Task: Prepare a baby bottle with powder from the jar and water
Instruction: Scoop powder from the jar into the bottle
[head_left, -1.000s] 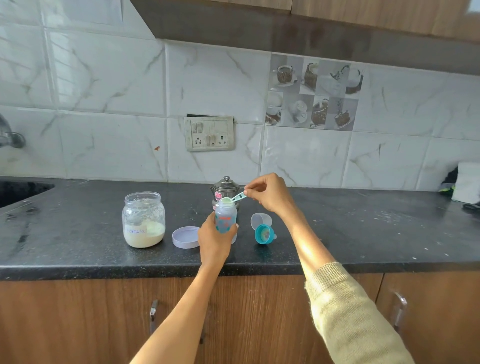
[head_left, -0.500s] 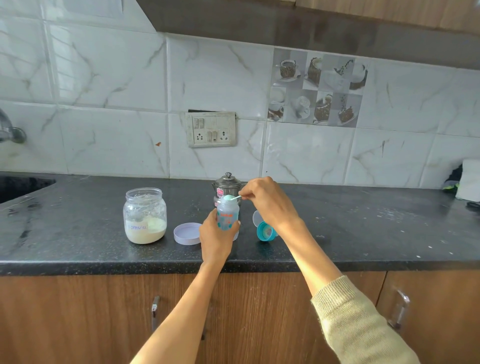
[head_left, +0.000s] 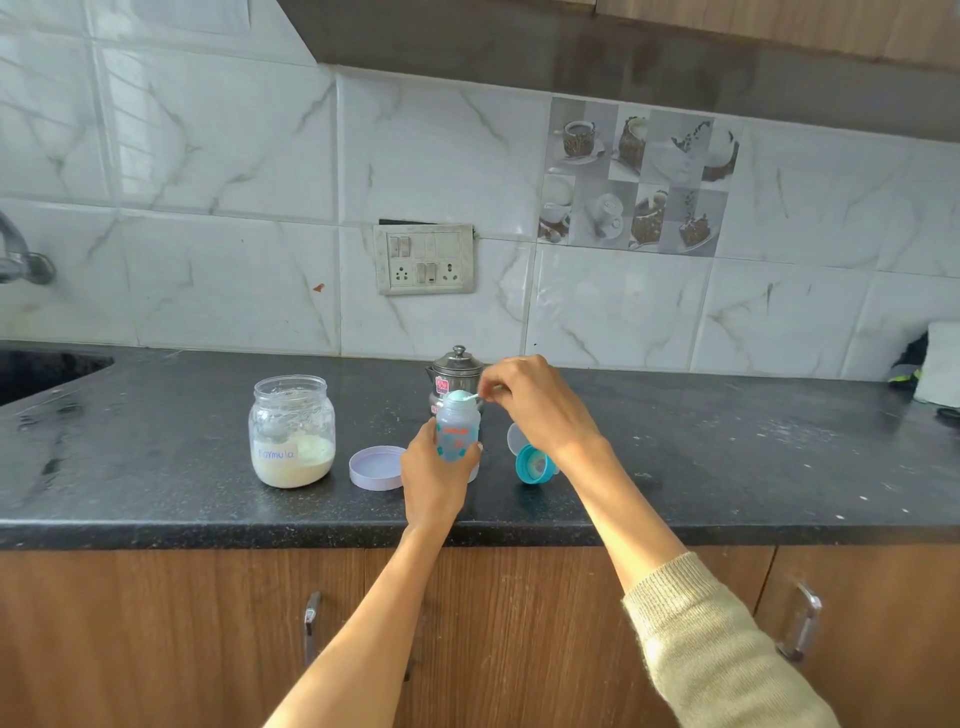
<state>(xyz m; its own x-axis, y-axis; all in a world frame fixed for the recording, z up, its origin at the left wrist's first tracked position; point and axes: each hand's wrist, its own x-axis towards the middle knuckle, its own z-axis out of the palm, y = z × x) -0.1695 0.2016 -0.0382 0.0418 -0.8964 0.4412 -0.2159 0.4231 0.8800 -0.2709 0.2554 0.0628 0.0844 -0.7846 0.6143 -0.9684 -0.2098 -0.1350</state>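
My left hand (head_left: 434, 478) grips a small clear baby bottle (head_left: 458, 431) with teal and orange prints, upright on the black counter. My right hand (head_left: 535, 405) pinches the handle of a pale teal scoop (head_left: 461, 397), turned over on the bottle's open mouth. An open glass jar (head_left: 292, 432) labelled "formula", about a third full of cream powder, stands to the left. Its lilac lid (head_left: 375, 467) lies between jar and bottle. The teal bottle collar with nipple (head_left: 532, 463) and a clear cap (head_left: 515, 436) lie right of the bottle.
A small steel lidded pot (head_left: 457, 371) stands just behind the bottle. A sink (head_left: 47, 369) and tap (head_left: 21, 260) are at far left. A white cloth with dark items (head_left: 935, 369) sits at far right. Cabinet doors with handles (head_left: 311, 623) run below the counter edge (head_left: 208, 535).
My right hand has swung the scoop from tilted above the bottle to turned over on its mouth. The left hand has kept hold of the bottle.
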